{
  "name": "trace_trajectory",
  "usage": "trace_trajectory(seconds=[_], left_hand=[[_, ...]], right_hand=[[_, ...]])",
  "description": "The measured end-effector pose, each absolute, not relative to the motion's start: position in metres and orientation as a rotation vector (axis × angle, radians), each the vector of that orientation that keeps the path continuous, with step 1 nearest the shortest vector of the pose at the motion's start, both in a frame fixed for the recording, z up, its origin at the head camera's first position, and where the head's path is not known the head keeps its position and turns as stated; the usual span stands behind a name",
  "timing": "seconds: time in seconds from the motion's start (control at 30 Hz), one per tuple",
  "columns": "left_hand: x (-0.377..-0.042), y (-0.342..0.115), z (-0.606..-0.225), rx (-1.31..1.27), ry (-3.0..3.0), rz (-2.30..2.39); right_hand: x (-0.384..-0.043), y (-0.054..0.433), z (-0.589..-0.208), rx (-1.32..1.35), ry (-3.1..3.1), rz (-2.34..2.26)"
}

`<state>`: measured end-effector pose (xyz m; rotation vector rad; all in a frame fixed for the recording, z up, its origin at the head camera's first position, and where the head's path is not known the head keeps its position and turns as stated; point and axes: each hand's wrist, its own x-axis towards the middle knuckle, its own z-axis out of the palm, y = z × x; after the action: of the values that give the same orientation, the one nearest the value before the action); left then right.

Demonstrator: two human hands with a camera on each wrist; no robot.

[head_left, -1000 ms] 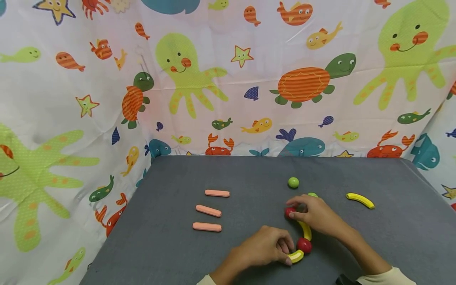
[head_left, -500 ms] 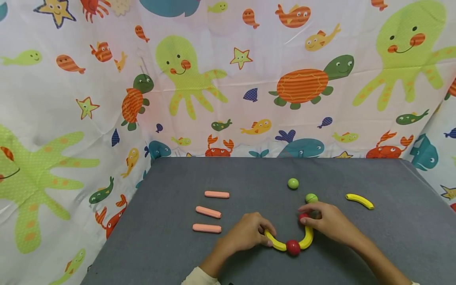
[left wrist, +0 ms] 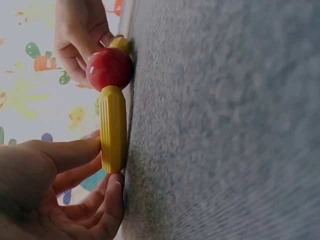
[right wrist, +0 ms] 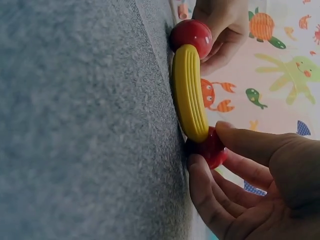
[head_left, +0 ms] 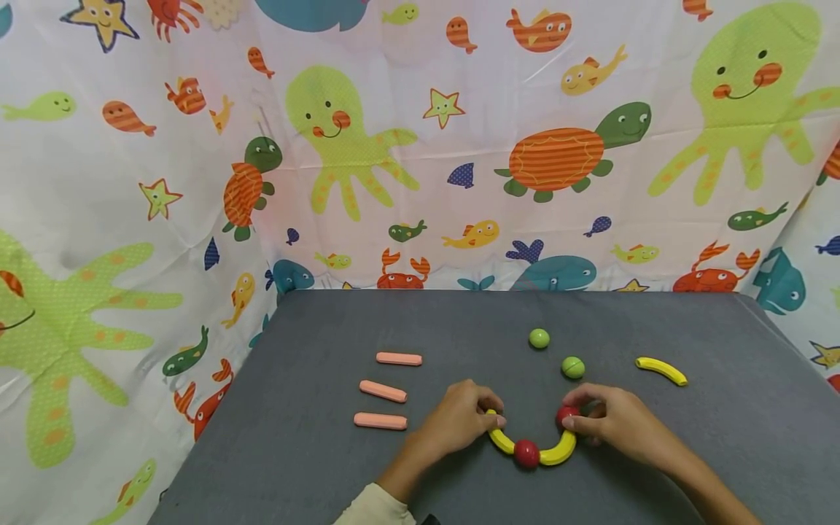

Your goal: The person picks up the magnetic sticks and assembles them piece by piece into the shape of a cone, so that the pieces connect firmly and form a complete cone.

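A curved chain of toy pieces lies on the grey cloth in a U shape. At its left end my left hand [head_left: 459, 417] pinches a yellow curved piece [left wrist: 114, 132] between thumb and fingers. A red ball [head_left: 526, 453] joins that piece to a second yellow curved piece [right wrist: 189, 95]. On the right end, my right hand [head_left: 613, 421] grips another red ball [right wrist: 212, 149] between thumb and fingertips. The fingers partly cover this ball in the head view.
Two green balls [head_left: 539, 338] [head_left: 573, 367] sit behind the chain. A loose yellow curved piece [head_left: 661, 371] lies at the right. Several pink sticks [head_left: 380, 421] are spread at the left. Behind the grey table [head_left: 315, 328] hangs a white curtain [head_left: 394, 44] with sea animals.
The chain has swung round from a line at the right into an open U. My left hand moved up and left with its end; my right hand moved slightly right and nearer.
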<state>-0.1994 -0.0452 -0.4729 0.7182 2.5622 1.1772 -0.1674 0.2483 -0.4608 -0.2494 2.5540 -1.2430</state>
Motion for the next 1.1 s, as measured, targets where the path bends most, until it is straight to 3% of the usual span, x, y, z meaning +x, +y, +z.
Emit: trace_trajectory(seconds=[1.1], left_hand=[[-0.231, -0.028, -0.483, 0.524, 2.692, 1.456]], right_hand=[[-0.15, 0.217, -0.47, -0.447, 2.492, -1.353]])
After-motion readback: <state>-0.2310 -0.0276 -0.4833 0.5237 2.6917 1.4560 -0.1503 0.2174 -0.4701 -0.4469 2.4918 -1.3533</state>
